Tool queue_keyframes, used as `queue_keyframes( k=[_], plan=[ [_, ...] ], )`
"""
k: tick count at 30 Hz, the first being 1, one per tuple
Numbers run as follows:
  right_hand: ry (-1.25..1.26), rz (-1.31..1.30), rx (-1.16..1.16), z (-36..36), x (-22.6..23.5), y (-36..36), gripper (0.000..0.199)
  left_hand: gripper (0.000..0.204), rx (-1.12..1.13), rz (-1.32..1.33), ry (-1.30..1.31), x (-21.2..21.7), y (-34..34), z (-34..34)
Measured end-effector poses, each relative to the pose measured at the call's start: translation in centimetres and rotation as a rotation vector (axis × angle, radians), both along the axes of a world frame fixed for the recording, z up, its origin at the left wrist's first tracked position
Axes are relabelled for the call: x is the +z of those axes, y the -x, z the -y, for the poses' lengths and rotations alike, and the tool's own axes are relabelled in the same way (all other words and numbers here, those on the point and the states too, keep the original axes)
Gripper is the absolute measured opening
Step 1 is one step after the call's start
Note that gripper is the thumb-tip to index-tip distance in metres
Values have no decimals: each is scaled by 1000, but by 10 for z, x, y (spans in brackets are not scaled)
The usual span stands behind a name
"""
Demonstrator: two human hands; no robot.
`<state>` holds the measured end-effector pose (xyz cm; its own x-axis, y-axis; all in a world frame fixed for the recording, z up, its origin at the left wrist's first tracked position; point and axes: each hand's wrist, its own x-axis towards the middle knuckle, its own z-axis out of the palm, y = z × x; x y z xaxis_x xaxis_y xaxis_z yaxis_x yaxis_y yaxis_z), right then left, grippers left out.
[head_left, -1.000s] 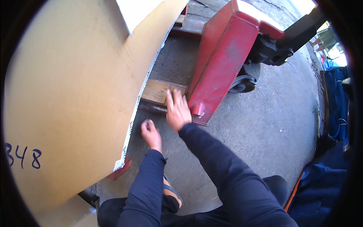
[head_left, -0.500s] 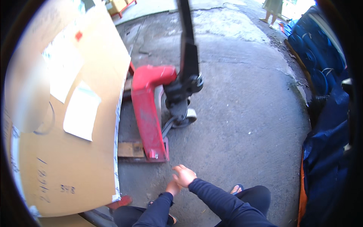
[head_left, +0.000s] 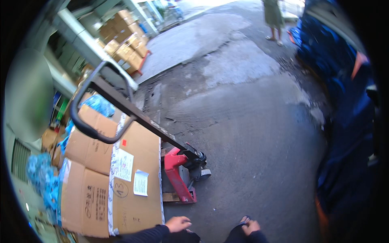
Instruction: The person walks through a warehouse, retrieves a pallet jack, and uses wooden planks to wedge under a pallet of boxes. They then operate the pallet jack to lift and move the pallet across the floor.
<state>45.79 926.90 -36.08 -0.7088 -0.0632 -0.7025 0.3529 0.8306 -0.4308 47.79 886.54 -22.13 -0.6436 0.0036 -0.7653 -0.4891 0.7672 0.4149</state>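
Now | fingers: L hand [head_left: 178, 224] loose, R hand [head_left: 251, 227] can't tell | 1 plt jack [head_left: 174, 163] | 2 wht sheets [head_left: 141, 183]

We see matt brown cardboard on the tall box [head_left: 146, 156], smooth white paper on its label [head_left: 141, 182], painted metal on the red pallet jack [head_left: 174, 164], crinkled blue plastic wrap [head_left: 38, 170] and rough concrete ground [head_left: 247, 141].

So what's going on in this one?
Someone's two bare hands are low in the view and seem to hold nothing. The left hand is near a large cardboard box; the right hand is farther right. A red pallet jack stands beside the box, untouched. Another person stands farther off.
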Motion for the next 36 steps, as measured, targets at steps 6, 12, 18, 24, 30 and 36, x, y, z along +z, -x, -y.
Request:
queue_keyframes(
  k=[6, 12, 18, 24, 30, 36],
  plan=[
    [350, -313, 188, 55, 145, 167, 38, 36, 418, -420, 27, 108, 52, 23],
    [833, -902, 678, 227, 362, 437, 22, 20, 1019, -747, -210, 117, 109, 12],
    [961, -1188, 1026, 398, 514, 564, 51, 28, 1642, -1133, -119, 157, 205, 39],
    [1377, -927, 1224, 548, 545, 629, 48, 81, 1461, -2074, 23, 336, 256, 24],
    [1534, -585, 1393, 633, 543, 651, 57, 49, 1457, -1407, 1400, 398, 327, 2],
    [1619, -556, 1460, 657, 539, 645, 58, 26, 1816, -944, 1987, 401, 343, 33]
  ],
)
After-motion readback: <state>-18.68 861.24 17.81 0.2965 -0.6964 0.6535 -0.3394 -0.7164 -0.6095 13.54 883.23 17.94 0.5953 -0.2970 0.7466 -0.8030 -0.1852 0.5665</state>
